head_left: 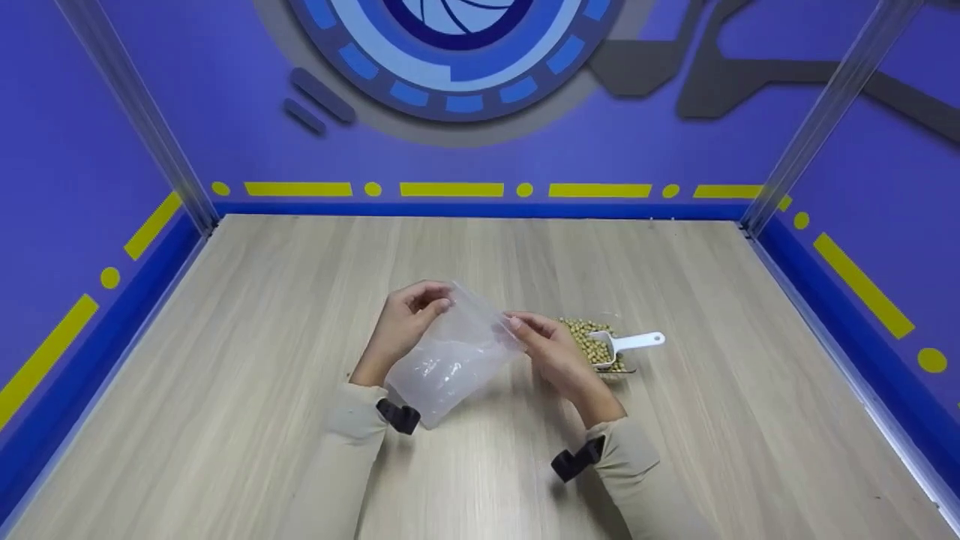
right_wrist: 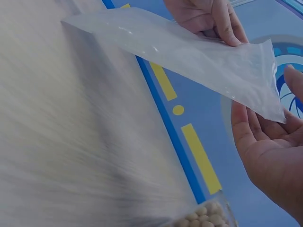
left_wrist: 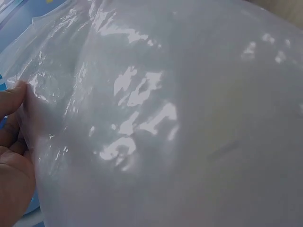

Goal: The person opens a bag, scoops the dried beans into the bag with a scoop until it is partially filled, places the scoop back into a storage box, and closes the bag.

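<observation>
A translucent plastic bag hangs at a tilt between the two hands, its open end toward the upper right and its bottom corner low over the table. My left hand pinches the bag's upper left edge between thumb and fingers. At the other end of the mouth is my right hand, fingers behind the corner and thumb in front. The right wrist view shows this hand's fingers against the bag's underside. In the left wrist view the bag fills most of the picture, with the left thumb at its edge.
Just beyond the right hand stands a clear container of yellowish beans, partly hidden by that hand. A white scoop lies in the beans, handle pointing right. Blue panels with yellow marks wall in the wooden table.
</observation>
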`<state>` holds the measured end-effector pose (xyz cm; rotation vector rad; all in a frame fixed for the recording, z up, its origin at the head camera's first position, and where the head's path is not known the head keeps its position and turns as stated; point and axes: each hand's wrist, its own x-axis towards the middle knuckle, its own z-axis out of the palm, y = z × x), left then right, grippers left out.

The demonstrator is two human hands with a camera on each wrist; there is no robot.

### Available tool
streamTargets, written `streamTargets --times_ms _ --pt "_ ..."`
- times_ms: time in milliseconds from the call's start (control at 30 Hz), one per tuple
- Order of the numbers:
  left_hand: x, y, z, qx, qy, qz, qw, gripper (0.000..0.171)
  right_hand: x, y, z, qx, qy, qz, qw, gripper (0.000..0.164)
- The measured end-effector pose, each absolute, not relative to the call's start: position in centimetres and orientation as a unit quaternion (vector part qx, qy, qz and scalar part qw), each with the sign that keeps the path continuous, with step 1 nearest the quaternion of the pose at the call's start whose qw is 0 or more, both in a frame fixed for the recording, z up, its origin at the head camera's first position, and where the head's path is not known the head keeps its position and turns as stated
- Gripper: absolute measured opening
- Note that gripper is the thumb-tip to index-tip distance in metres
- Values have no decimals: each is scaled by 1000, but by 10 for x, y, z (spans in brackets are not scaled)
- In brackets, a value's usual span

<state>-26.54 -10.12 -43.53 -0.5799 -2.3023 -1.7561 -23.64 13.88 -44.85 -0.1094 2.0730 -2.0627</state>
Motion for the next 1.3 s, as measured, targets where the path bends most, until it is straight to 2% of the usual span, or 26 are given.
streamTargets --times_ms 167,433,1067,1300 --pt "-263 -97 -431 -209 -783 -579 89 21 -238 147 -442 -24 710 -691 132 40" --pt "-262 -90 -429 -212 -792 -566 90 21 -240 150 -443 -56 750 -651 106 35" --pt "-264 -83 -433 -223 -795 -555 99 17 -238 152 -448 -102 736 -658 124 38" --pt "-262 -81 -433 -239 -810 -523 118 20 -239 149 -453 -107 720 -677 110 31"
